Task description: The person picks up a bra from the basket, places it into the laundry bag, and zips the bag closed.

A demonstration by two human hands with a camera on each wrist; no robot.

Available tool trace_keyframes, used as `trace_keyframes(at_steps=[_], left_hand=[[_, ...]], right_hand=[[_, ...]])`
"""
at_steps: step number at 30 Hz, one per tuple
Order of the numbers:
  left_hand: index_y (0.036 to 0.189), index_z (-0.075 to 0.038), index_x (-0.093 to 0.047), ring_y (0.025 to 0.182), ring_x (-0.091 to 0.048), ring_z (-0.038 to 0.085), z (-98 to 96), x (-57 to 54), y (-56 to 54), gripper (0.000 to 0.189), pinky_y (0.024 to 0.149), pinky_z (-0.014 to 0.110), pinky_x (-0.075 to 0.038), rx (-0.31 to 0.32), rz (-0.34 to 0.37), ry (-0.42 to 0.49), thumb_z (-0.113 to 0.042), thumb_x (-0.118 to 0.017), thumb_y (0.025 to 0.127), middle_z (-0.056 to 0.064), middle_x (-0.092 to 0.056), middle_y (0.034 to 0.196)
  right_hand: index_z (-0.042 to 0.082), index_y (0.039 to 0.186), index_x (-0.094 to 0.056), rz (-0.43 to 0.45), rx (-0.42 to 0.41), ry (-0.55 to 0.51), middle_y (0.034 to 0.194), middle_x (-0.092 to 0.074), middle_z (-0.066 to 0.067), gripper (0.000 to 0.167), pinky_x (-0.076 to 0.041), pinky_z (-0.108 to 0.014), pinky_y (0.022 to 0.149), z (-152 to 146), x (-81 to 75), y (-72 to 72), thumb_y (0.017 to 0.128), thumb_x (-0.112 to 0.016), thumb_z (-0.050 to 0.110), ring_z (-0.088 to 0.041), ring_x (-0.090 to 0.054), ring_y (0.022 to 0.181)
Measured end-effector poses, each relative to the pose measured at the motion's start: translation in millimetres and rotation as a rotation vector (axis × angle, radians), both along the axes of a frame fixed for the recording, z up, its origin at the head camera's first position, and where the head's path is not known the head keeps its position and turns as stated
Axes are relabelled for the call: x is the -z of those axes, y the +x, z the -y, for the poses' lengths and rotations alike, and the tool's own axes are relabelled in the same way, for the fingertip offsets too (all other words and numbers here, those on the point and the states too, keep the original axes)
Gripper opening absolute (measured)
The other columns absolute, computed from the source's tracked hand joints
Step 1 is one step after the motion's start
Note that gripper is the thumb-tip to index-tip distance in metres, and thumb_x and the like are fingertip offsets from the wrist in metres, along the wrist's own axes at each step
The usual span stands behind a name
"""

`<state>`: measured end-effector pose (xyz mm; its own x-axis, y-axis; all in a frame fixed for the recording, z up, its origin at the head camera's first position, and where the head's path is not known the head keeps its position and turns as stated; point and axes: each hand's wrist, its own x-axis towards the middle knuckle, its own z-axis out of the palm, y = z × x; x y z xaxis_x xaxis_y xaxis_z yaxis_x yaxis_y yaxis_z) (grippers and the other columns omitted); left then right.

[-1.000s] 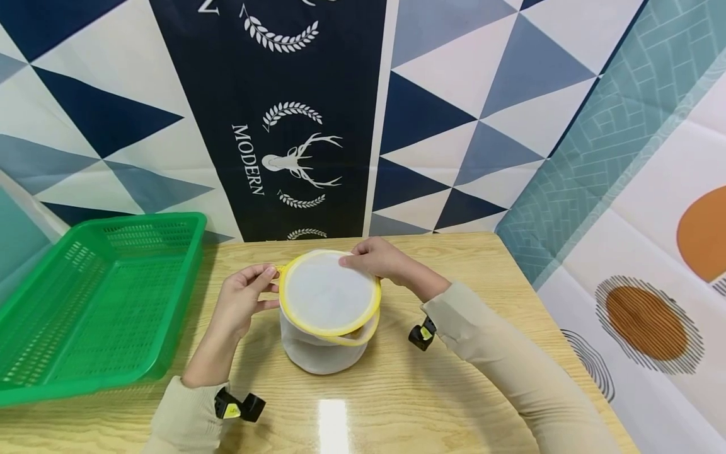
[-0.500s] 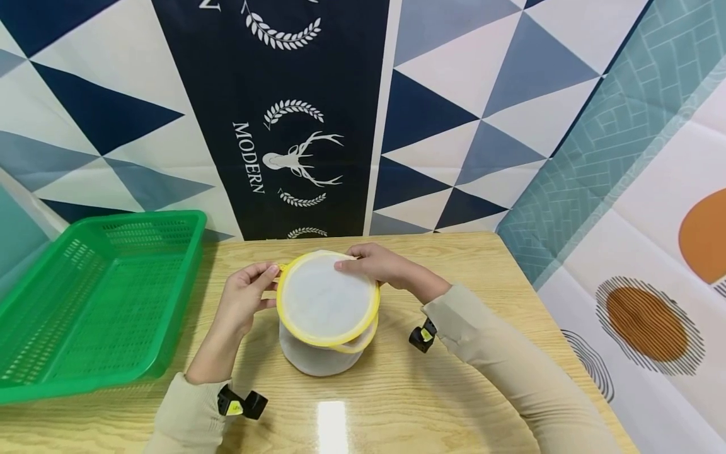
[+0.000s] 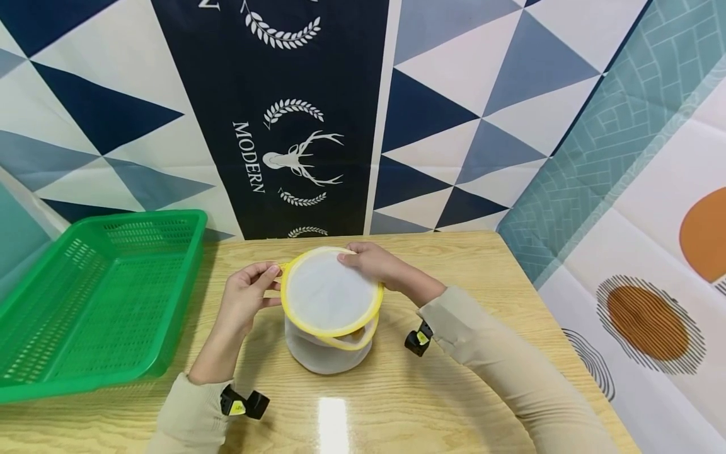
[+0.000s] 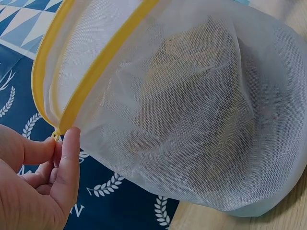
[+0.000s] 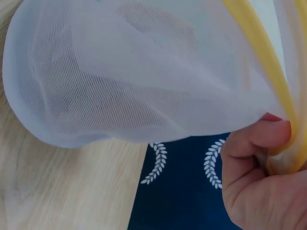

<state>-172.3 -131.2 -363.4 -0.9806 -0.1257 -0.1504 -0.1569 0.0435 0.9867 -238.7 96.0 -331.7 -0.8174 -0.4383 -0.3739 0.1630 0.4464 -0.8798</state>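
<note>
A white mesh laundry bag (image 3: 329, 360) with yellow zipper trim stands on the wooden table between both hands. Its round lid (image 3: 331, 290) is partly unzipped, leaving a gap at the front where something brown shows. My left hand (image 3: 242, 297) pinches the zipper pull (image 4: 56, 135) at the bag's left side. Opposite it, my right hand (image 3: 371, 265) grips the lid's far right edge, thumb on top; in the right wrist view its fingers curl round the yellow trim (image 5: 261, 48). Through the mesh, a brownish-grey bundle (image 4: 192, 105) shows, its kind blurred by the fabric.
A green plastic basket (image 3: 170, 302) with perforated walls stands left of my left arm. The patterned wall covering (image 3: 306, 214) rises right behind the table's back edge. Each sleeve carries a black wrist camera (image 3: 418, 339).
The lid dipped toward the front, then came back up and slightly right, so the front gap shows again. Both hands keep their hold and have barely moved.
</note>
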Motion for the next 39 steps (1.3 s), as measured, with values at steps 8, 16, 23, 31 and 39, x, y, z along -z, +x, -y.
trace_keyframes(at_steps=[8, 16, 23, 31, 39], left_hand=[[0.119, 0.005, -0.054, 0.073, -0.06, 0.002, -1.6, 1.7, 0.5, 0.033, 0.063, 0.023, -0.056, -0.007, -0.011, -0.005, -0.02, -0.05, 0.097, -0.002, -0.056, 0.093], [0.121, 0.004, -0.054, 0.074, -0.059, 0.002, 2.0, 1.8, 3.0, 0.035, 0.063, 0.023, -0.057, -0.021, 0.0, 0.008, -0.021, -0.051, 0.097, -0.003, -0.056, 0.094], [0.12, 0.005, -0.054, 0.073, -0.06, 0.002, 1.8, 4.3, 1.1, 0.035, 0.062, 0.023, -0.056, -0.019, -0.017, -0.001, -0.022, -0.051, 0.097, -0.002, -0.057, 0.094], [0.12, 0.003, -0.055, 0.074, -0.059, 0.003, -0.1, 0.9, 2.4, 0.036, 0.061, 0.022, -0.056, -0.013, -0.007, -0.033, -0.023, -0.051, 0.097, 0.0, -0.057, 0.095], [0.12, 0.002, -0.056, 0.075, -0.058, 0.004, -2.1, -1.2, 2.9, 0.035, 0.06, 0.022, -0.055, -0.008, 0.006, -0.044, -0.023, -0.052, 0.097, 0.0, -0.057, 0.096]], right_hand=[[0.005, 0.114, -0.053, 0.039, 0.059, -0.047, 0.087, -0.062, -0.008, 0.026, -0.056, -0.029, 0.056, 1.0, 5.2, -1.0, 0.1, -0.042, 0.025, -0.014, -0.065, 0.063], [0.003, 0.109, -0.053, 0.031, 0.106, -0.08, 0.085, -0.061, -0.006, 0.025, -0.055, -0.026, 0.055, 2.5, 7.8, -1.8, 0.1, -0.042, 0.024, -0.013, -0.064, 0.062], [0.003, 0.115, -0.055, 0.028, 0.117, -0.087, 0.085, -0.062, -0.005, 0.029, -0.055, -0.026, 0.056, 4.2, 8.8, -0.8, 0.099, -0.045, 0.024, -0.012, -0.064, 0.062], [0.006, 0.12, -0.058, -0.078, 0.032, 0.0, 0.087, -0.064, -0.005, 0.046, -0.054, -0.026, 0.057, 3.3, 5.8, -1.8, 0.094, -0.049, 0.044, -0.011, -0.062, 0.061], [0.008, 0.116, -0.058, -0.143, -0.011, 0.007, 0.091, -0.062, -0.006, 0.04, -0.054, -0.025, 0.058, 4.1, 6.3, -3.8, 0.096, -0.048, 0.041, -0.011, -0.061, 0.064]])
